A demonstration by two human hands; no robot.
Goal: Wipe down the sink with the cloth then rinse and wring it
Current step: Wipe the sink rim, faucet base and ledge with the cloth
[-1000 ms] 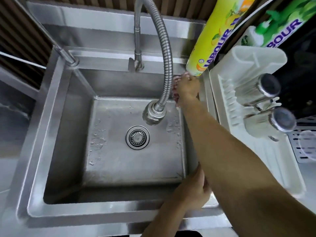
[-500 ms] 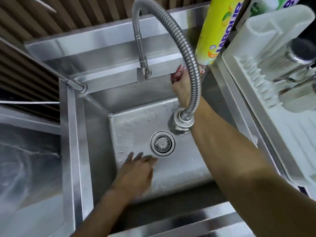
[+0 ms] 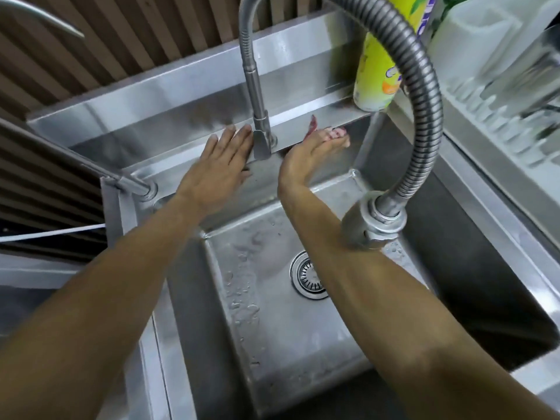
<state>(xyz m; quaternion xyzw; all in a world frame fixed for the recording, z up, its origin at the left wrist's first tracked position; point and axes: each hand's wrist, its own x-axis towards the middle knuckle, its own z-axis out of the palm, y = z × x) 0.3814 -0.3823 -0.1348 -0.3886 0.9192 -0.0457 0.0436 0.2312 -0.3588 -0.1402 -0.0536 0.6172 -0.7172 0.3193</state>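
The right hand (image 3: 306, 153) presses a reddish cloth (image 3: 312, 125) against the far wall of the sink (image 3: 188, 86), fingers curled over it; only a scrap of the fabric shows above the knuckles, so how much is bunched under the palm is hard to say. The left hand (image 3: 218, 165) lies flat, fingers straight and together, beside the faucet base (image 3: 263, 137) on the far ledge, holding nothing. Nearer, the flexible spout (image 3: 371, 222) hangs over the right forearm, above the drain (image 3: 307, 275). A yellow bottle (image 3: 375, 77) stands on the ledge just right of the cloth. A wide sweep to the right could knock that bottle into the basin, and lifting the forearm could bump the spout head.
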